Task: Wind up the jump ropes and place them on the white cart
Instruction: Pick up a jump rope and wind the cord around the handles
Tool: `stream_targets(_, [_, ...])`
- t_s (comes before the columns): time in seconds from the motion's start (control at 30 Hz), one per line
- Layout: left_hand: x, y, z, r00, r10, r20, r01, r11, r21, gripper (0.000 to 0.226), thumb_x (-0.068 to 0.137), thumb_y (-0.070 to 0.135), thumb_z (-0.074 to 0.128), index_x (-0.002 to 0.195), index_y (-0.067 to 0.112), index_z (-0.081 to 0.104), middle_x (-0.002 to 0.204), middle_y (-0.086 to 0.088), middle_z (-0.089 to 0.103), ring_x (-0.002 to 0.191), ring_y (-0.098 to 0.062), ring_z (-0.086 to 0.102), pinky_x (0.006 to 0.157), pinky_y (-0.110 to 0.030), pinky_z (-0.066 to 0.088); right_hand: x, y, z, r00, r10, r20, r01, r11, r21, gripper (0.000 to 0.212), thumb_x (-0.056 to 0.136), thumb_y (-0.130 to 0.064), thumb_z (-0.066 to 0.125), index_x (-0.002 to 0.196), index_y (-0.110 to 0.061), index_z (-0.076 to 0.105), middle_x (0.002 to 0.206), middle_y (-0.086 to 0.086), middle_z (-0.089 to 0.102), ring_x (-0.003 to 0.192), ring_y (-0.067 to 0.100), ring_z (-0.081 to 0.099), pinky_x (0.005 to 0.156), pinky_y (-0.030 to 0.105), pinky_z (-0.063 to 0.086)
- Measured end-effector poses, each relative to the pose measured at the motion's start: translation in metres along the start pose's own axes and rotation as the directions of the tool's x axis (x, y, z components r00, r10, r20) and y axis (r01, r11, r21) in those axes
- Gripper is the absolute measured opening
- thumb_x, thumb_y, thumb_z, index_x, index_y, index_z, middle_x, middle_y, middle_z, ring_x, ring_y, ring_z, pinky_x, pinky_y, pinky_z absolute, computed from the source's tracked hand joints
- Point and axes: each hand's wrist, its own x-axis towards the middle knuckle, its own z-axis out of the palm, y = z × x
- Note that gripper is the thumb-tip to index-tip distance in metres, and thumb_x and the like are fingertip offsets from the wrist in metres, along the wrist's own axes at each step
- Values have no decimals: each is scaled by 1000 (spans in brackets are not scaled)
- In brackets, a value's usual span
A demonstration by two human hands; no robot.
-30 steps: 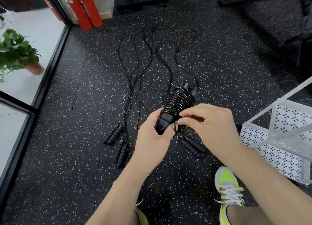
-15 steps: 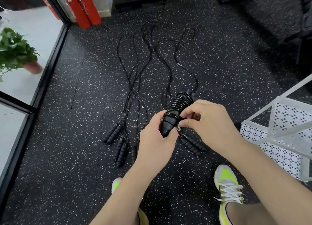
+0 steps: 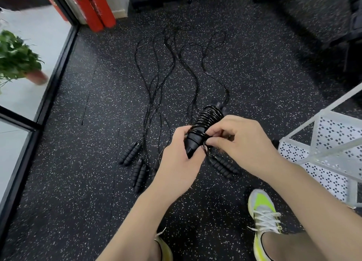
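Note:
My left hand (image 3: 177,159) grips the lower end of a black jump rope's handles (image 3: 203,125), which have cord wound in tight coils around them. My right hand (image 3: 239,141) pinches the loose cord end beside the handles' lower part. Several more black jump ropes lie stretched out on the floor, their cords (image 3: 162,68) running away from me. Two pairs of their handles (image 3: 135,162) lie at the left and one pair (image 3: 223,165) lies under my right hand. The white cart (image 3: 325,143) stands at the right edge.
The floor is black speckled rubber (image 3: 264,74). A potted plant (image 3: 17,59) stands behind the glass wall at the left. Red padded posts (image 3: 92,6) stand at the top left. My feet in yellow-white shoes (image 3: 262,215) are at the bottom. Dark equipment fills the top right.
My right hand has brought the cord end closer to the lower part of the handles. The wound bundle has stayed in my left hand, almost unmoved.

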Motion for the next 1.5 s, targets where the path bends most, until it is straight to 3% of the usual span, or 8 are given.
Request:
stream_targets(0.17, [0, 0, -2, 998, -6, 59, 7, 1000, -16, 37, 102, 25, 64, 130, 42, 49, 99, 10, 72, 81, -14, 65, 60, -15, 46, 1, 0, 3, 995, 102, -9, -100, 989, 104, 17, 77, -16, 87, 79, -29, 75, 82, -10, 66, 61, 6, 61, 63, 14, 46])
stream_targets(0.63, [6, -4, -10, 998, 38, 51, -37, 999, -27, 32, 99, 30, 66, 115, 53, 49, 101, 24, 69, 93, -6, 65, 79, -19, 50, -5, -5, 8, 1000, 20, -4, -21, 997, -73, 8, 91, -31, 67, 89, -32, 59, 90, -18, 52, 84, 2, 55, 70, 13, 42])
stream_targets(0.77, [5, -3, -9, 996, 17, 82, -7, 992, -122, 31, 102, 24, 63, 120, 47, 52, 104, 14, 73, 87, -13, 75, 89, -45, 60, -7, -8, 9, 996, 46, -82, -46, 999, -1, 12, 84, -27, 72, 84, -29, 60, 84, -13, 53, 77, 8, 55, 64, 15, 45])
stream_targets(0.87, [4, -3, -7, 991, 21, 134, 8, 977, -213, 31, 103, 19, 59, 124, 41, 51, 108, 11, 71, 91, -14, 74, 89, -50, 61, -8, -11, 11, 991, 71, -110, -71, 997, -2, 14, 82, -25, 73, 81, -27, 59, 79, -9, 53, 78, 8, 52, 65, 15, 43])
stream_targets(1.03, [2, -7, -4, 972, -26, 232, 111, 925, -363, 43, 93, 33, 58, 134, 28, 47, 117, 3, 71, 111, -39, 67, 88, -48, 58, -6, -11, 3, 992, 117, -48, -117, 993, 10, 16, 84, -21, 74, 78, -26, 60, 75, -4, 56, 68, 3, 54, 57, 10, 42])
stream_targets(1.13, [2, -7, -3, 980, -29, 198, 96, 936, -338, 41, 95, 40, 56, 133, 25, 47, 116, -1, 72, 106, -38, 69, 87, -50, 59, -6, -11, 3, 992, 125, -11, -124, 989, 76, 15, 85, -17, 74, 79, -21, 61, 76, 2, 57, 59, 4, 57, 50, 7, 40])
stream_targets(1.33, [0, -2, 6, 999, -30, 39, 41, 946, -321, 24, 105, 25, 56, 129, 23, 53, 87, 8, 72, 74, -13, 67, 79, -53, 61, -8, -6, 8, 995, -32, -90, 26, 998, -60, 15, 82, -19, 74, 81, -21, 60, 73, -10, 54, 75, 11, 53, 64, 18, 42])
stream_targets(1.5, [1, -2, 7, 999, -36, -26, 27, 961, -275, 28, 105, 25, 57, 132, 24, 54, 99, 0, 70, 72, -10, 68, 74, -43, 63, -8, -4, 3, 997, -83, 6, 83, 997, 1, 11, 84, -17, 75, 85, -18, 65, 77, -9, 56, 71, 6, 53, 63, 13, 40])
